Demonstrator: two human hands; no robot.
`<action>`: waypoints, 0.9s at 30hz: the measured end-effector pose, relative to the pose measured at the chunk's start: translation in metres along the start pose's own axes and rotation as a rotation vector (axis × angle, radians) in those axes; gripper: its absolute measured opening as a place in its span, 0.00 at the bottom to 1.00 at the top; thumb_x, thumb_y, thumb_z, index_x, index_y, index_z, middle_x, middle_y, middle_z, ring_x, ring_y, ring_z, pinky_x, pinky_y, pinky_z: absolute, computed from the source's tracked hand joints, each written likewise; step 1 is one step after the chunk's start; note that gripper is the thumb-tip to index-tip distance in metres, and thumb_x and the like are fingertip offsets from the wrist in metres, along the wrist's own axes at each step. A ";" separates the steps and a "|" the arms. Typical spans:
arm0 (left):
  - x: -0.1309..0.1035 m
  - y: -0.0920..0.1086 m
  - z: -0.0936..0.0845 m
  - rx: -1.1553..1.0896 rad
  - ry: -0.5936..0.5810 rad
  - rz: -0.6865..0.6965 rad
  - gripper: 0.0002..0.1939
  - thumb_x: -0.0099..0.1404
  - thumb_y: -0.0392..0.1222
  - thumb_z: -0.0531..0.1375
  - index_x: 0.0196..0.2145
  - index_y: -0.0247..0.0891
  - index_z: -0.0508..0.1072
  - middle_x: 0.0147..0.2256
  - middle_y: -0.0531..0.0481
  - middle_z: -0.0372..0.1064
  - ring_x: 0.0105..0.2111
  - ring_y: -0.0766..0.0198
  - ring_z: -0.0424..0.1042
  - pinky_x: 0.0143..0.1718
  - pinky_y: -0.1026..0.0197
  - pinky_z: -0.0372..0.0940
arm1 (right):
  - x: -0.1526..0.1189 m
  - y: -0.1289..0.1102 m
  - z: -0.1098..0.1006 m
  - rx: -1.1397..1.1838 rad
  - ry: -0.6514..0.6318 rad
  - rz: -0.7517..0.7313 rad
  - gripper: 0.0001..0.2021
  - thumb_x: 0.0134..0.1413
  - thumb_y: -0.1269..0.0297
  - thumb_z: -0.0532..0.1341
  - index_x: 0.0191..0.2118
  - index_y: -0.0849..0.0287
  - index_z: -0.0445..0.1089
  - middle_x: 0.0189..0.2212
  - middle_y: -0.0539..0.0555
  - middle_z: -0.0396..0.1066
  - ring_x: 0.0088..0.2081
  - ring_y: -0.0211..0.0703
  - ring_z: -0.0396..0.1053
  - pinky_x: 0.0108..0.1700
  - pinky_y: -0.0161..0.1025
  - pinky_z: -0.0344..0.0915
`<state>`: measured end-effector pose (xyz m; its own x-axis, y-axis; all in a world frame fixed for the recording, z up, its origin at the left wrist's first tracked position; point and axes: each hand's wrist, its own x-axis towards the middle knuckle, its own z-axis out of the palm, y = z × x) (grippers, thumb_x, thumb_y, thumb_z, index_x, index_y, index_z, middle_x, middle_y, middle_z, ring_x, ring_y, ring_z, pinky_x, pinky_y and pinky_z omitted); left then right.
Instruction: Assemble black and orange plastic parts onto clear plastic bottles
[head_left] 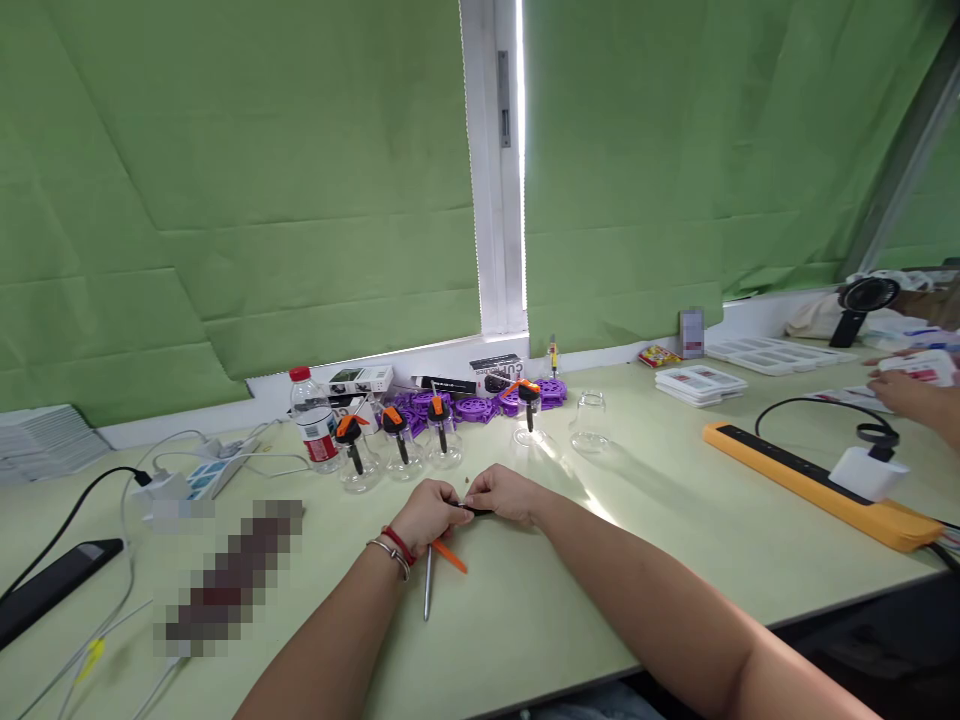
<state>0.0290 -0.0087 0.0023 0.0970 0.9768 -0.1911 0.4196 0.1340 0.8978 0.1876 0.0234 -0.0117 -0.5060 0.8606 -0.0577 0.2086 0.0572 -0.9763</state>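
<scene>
My left hand (427, 515), with a red band and a metal bangle at its wrist, is closed in a pinch close above the table. Opposite it, my right hand (504, 492) pinches too, and a small black part (481, 513) shows between the two sets of fingers. An orange strip (450, 556) and a silver rod (427, 585) stick out below my left hand; whether they join the black part is hidden. Beyond the hands stand several small glass jars (358, 472) with black-and-orange tops. An open glass jar (590, 425) without such a top is to their right.
Behind the jars lie purple plastic pieces (472, 408), small boxes (361, 380) and a water bottle (315, 425). An orange power strip (810, 485) with a white plug is at right, cables and a black phone-like slab (60, 585) at left. Another person's hand (911, 390) holds a white packet.
</scene>
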 end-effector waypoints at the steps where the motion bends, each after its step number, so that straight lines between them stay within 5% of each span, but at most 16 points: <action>1: 0.000 0.000 0.000 -0.001 0.001 -0.004 0.13 0.40 0.40 0.65 0.18 0.36 0.62 0.12 0.60 0.54 0.14 0.72 0.56 0.16 0.66 0.49 | 0.000 0.000 0.001 0.030 -0.001 0.007 0.06 0.37 0.67 0.64 0.24 0.64 0.73 0.19 0.48 0.68 0.23 0.33 0.60 0.28 0.31 0.59; 12: 0.002 -0.002 -0.001 -0.016 -0.011 0.008 0.13 0.41 0.39 0.65 0.18 0.36 0.62 0.13 0.60 0.54 0.14 0.73 0.55 0.16 0.67 0.50 | 0.002 0.005 -0.001 0.097 -0.004 0.021 0.07 0.34 0.69 0.65 0.26 0.63 0.73 0.20 0.49 0.70 0.24 0.35 0.63 0.30 0.33 0.62; 20: 0.001 0.000 0.000 -0.025 -0.007 -0.045 0.14 0.42 0.37 0.66 0.17 0.37 0.61 0.11 0.60 0.52 0.13 0.72 0.55 0.15 0.67 0.49 | 0.018 0.007 -0.020 -0.645 0.278 -0.061 0.09 0.45 0.73 0.57 0.32 0.63 0.74 0.32 0.54 0.73 0.32 0.37 0.67 0.33 0.31 0.59; 27: 0.003 -0.003 0.000 -0.022 -0.005 -0.026 0.15 0.41 0.39 0.66 0.16 0.37 0.60 0.11 0.60 0.53 0.13 0.72 0.55 0.15 0.67 0.49 | 0.047 0.005 -0.014 -0.775 0.236 -0.038 0.09 0.40 0.78 0.60 0.28 0.61 0.76 0.30 0.55 0.74 0.32 0.40 0.68 0.31 0.32 0.57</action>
<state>0.0277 -0.0062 -0.0008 0.0911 0.9720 -0.2167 0.4023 0.1632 0.9008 0.1768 0.0712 -0.0164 -0.3531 0.9300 0.1026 0.7587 0.3488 -0.5502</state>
